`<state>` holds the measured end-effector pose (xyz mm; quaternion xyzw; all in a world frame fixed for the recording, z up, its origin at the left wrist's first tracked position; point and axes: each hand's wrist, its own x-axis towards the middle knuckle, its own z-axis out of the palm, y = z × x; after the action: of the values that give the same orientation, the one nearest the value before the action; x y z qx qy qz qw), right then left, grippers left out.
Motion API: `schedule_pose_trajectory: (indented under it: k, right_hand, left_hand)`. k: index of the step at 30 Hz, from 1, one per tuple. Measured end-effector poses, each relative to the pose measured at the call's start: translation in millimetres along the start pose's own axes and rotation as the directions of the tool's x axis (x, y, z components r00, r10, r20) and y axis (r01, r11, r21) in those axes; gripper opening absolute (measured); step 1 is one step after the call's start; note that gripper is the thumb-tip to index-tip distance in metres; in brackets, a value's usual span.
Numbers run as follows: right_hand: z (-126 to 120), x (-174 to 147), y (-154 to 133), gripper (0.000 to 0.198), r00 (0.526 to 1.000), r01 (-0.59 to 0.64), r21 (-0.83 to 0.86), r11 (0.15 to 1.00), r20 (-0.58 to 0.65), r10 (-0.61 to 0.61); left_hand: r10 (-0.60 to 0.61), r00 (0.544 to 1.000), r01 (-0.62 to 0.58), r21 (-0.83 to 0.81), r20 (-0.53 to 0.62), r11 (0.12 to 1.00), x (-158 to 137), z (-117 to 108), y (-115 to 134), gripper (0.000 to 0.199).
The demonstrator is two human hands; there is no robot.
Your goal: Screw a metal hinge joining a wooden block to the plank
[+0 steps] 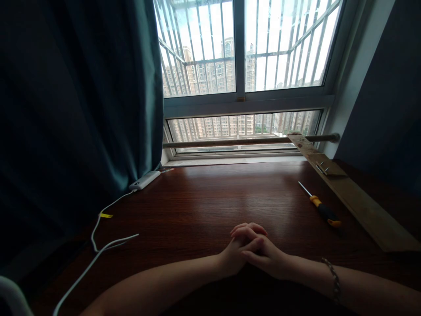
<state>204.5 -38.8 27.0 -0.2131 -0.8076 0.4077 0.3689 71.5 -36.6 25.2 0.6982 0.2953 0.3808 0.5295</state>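
My left hand (pixel 231 258) and my right hand (pixel 273 260) are clasped, fingers interlaced, at the near edge of the dark reddish-brown wooden table (pixel 210 197). Both are closed, and no object shows in either. A beaded bracelet (pixel 333 278) circles my right wrist. To the right of my hands and farther back lies a screwdriver (pixel 324 213) with a black and yellow handle, its metal shaft pointing away. Beyond it a long wooden board (pixel 362 199) lies slanted, its far end near the window rail. On the board sits a small wood piece (pixel 326 165) with a few screws.
A white power strip (pixel 144 180) lies by the teal curtain (pixel 138 109) at left. Its white cable (pixel 95 228), carrying a yellow tag (pixel 106 216), loops toward the near left. A horizontal rail (pixel 230 142) crosses in front of the barred window (pixel 210 66). A wall stands at right.
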Motion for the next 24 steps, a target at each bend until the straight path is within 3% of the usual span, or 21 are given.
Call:
schedule_pose_trajectory:
  k: [24]
  right_hand:
    - [-0.8, -0.2, -1.7, 0.033, 1.000, -0.004, -0.002, 1.000, -0.001, 0.004]
  left_hand:
    - [0.005, 1.000, -0.005, 0.000, -0.004, 1.000, 0.1, 0.4, -0.8, 0.025]
